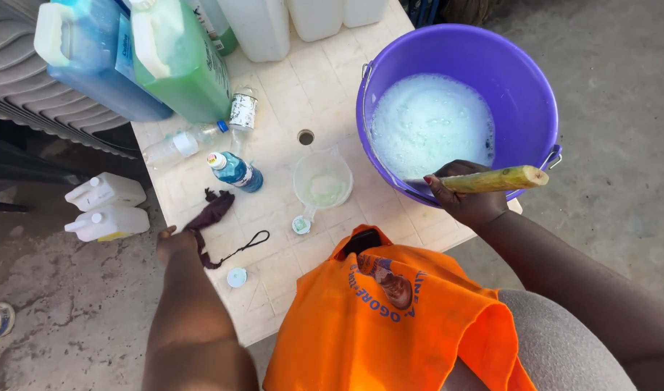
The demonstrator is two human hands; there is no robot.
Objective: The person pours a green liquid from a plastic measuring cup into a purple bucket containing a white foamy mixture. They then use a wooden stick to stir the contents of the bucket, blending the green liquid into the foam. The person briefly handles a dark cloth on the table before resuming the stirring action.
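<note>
Foamy purple bucket [520,80] — stick [495,179] inside

bucket [524,80] right on table [324,94] | jug [322,181] left of it

Left arm is stretching forward and down, the left hand [175,243] curling loosely with knuckles up. Right forearm is angling in from the lower right, the right hand [465,197] closing in a firm fist-like grip.
</note>
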